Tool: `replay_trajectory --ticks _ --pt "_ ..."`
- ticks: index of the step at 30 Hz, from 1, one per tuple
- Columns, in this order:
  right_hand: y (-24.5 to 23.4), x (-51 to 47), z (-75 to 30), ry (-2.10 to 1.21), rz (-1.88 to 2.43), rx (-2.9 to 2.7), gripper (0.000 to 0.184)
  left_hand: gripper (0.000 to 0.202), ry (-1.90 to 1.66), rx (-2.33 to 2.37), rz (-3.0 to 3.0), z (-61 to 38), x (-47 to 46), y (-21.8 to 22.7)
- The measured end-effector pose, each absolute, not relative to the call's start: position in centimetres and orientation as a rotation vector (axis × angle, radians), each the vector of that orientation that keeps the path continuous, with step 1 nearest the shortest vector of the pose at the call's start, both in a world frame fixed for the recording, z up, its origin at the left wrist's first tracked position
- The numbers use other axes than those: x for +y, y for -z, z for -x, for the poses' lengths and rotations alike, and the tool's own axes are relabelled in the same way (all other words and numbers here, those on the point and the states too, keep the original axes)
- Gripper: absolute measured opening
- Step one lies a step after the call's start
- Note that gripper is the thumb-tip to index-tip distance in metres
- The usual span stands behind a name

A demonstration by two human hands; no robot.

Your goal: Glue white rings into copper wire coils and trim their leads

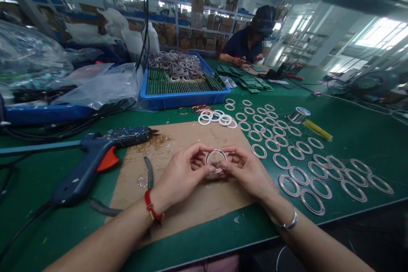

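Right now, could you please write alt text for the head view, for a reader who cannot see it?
The left hand and right hand hold a ring above cardboard on a green table. A glue gun lies left, many rings right; a blue tray and another person are beyond.

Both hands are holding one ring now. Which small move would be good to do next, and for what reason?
I would probably turn the ring slightly and press along its rim: the left hand and the right hand pinch it from opposite sides above the cardboard, and neither holds a tool.
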State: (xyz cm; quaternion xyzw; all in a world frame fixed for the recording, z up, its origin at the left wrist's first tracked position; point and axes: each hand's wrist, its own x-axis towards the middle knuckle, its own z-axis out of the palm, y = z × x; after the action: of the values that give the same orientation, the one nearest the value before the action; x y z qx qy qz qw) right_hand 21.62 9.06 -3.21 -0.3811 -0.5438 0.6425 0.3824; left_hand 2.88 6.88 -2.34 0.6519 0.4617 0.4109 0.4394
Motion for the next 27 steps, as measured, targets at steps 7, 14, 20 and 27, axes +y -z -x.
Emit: replay_trajectory --ticks 7,14,20,27 --pt "3.3 9.0 -21.8 -1.711 0.960 -1.382 0.043 0.025 -0.958 1.076 -1.541 -2.2 6.8 2.4" --pt "3.2 9.0 -22.0 -1.869 0.936 -1.365 0.046 0.016 -0.967 1.284 -1.825 -2.1 6.8 2.1" --pt "3.4 9.2 -22.2 -1.876 0.980 -1.444 0.049 0.019 -0.925 1.288 -1.912 -2.8 6.6 2.1" --pt "3.6 9.1 -21.7 -1.835 0.902 -1.516 0.043 0.049 -0.884 1.555 -1.892 -1.3 7.7 2.7"
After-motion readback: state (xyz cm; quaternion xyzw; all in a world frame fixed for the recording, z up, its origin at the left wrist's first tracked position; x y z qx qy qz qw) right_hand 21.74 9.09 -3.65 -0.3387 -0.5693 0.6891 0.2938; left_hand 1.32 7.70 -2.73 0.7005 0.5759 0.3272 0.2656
